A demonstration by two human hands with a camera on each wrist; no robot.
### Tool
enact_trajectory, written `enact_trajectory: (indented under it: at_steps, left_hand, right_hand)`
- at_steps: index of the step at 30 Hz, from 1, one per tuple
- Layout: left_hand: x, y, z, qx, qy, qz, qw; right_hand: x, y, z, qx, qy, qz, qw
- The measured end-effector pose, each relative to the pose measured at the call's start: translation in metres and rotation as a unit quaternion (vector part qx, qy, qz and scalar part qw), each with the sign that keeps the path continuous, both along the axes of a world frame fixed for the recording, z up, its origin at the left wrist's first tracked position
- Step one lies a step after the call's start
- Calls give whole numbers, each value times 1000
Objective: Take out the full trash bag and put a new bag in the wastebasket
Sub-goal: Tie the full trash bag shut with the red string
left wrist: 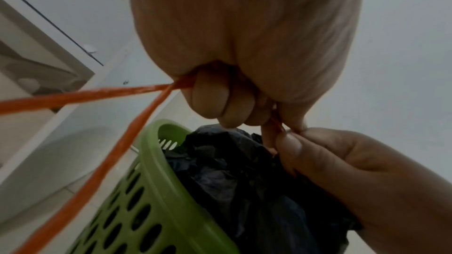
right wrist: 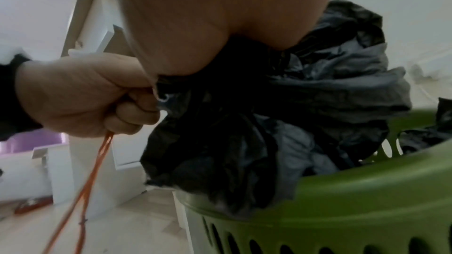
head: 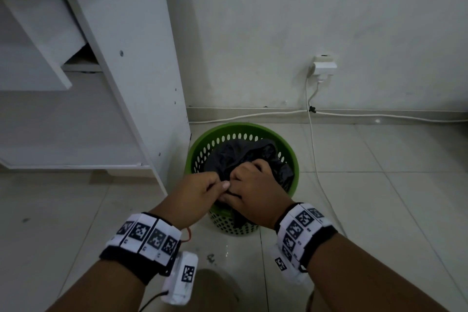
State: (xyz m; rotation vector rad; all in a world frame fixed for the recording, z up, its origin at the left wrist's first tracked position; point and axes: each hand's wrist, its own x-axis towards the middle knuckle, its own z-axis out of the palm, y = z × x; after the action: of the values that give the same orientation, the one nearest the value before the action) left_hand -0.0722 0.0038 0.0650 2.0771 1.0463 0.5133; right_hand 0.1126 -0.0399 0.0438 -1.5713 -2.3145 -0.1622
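A green perforated wastebasket (head: 243,126) stands on the tiled floor by the wall, with a crumpled black trash bag (head: 238,152) inside. My right hand (head: 250,185) grips the gathered neck of the bag above the near rim. In the right wrist view the bag (right wrist: 318,88) bunches under that palm (right wrist: 208,26). My left hand (head: 202,190) is curled around an orange string (left wrist: 97,92) right beside it. In the left wrist view the right thumb and finger (left wrist: 288,142) also pinch the string at the bag's neck. Two strands of the string (right wrist: 90,171) hang down from my left fist (right wrist: 97,99).
A white desk side panel (head: 141,83) stands just left of the basket. A wall socket with a plug (head: 324,67) and white cables (head: 314,139) sit behind and to the right. A small red object (right wrist: 31,203) lies on the floor tiles to the left.
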Motion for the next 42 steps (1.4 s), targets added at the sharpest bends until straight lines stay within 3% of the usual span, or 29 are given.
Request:
enact_trajectory:
  at_steps: [9,14,17,20,23,26,27,29,33,34,36,39,42]
  left_hand:
    - [-19,12,-5,94,54,-23,994]
    - [-36,7,-12,138,84,4,987]
    - [-46,2,-10,149,67,32,986]
    - [-49,-1,-11,146,46,44,987]
    - [-49,-1,-17,135,44,62,988]
    - [-46,-4,-21,119,47,78,989]
    - [-44,-5,-21,115,48,81,989]
    - [-43,-6,-22,106,50,81,990]
    - [-43,-4,-18,104,73,93,988]
    - [-43,-4,-15,108,75,101,986]
    - [-41,-2,-10,107,73,118,985]
    - [-34,1,-2,105,47,129,985]
    - [-19,3,9,161,-2,162,974]
  right_hand:
    - [2,4,4,16,-51,-9,999]
    - [-2,-6,16,11,55,-1,998]
    - [12,-4,26,35,176,-78,981]
    - [32,5,22,43,298,-257,918]
    - [45,14,18,-150,415,-358,823]
    - [52,18,15,-262,436,-340,791]
    - [54,19,13,-269,479,-337,765]
    - [57,19,10,-277,568,-336,698]
    - [54,19,21,-243,689,-297,615]
    - [53,19,26,-217,705,-294,608]
    - [54,18,34,-152,705,-295,627]
    - [58,15,47,-65,646,-283,706]
    - [59,9,62,-29,578,-257,774]
